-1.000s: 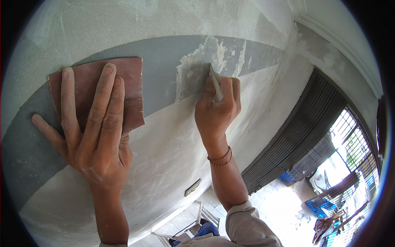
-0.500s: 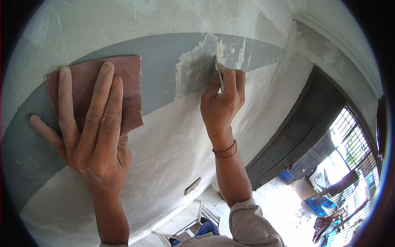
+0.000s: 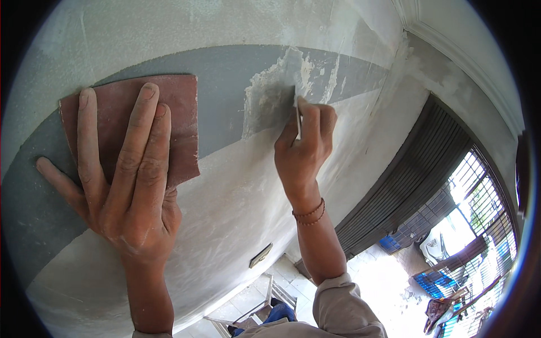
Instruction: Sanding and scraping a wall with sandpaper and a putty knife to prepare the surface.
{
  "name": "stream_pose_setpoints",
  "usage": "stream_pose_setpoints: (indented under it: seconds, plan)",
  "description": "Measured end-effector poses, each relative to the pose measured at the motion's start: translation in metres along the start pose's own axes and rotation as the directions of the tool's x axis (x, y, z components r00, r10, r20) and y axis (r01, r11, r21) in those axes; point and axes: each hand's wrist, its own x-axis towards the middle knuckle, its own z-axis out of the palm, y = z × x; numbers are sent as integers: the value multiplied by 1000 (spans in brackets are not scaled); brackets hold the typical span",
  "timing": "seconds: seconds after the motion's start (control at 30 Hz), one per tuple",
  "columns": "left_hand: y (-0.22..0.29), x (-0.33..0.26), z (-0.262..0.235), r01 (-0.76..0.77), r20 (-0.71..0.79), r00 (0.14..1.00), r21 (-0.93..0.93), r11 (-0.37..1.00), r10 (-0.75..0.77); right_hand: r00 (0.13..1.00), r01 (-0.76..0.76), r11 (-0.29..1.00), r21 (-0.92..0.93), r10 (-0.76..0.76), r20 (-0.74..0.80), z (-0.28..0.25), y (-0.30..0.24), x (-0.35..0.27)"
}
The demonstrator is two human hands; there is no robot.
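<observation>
Gripping the scraper (image 3: 298, 119), right hand (image 3: 305, 151) slightly lower than just before.

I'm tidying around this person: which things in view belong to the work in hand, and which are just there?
In use:
brown sandpaper under the left hand
thin scraper in the right hand
rough patch on the wall

Just there:
dark slatted shutter
small wall plate
reddish bundle, unclear what

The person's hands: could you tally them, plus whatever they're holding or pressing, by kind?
Hands (left hand, right hand): 2
Reddish-brown sheet under the left fingers: 1
Thin scraper-like blade in the right hand: 1
Total: 4
</observation>
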Motion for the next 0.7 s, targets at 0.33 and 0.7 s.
stream_pose_setpoints:
  seconds: [0.33, 0.7]
  plan:
    - [0, 0, -4, -18, 28, 999, 40, 999, 17, 1000, 9, 1000, -2, -9, 12, -1, 7, 5]
    - [1, 3, -3, 13, -43, 999, 21, 1000, -12, 996, -73, 993, 96, 68, 49, -7, 6, 7]
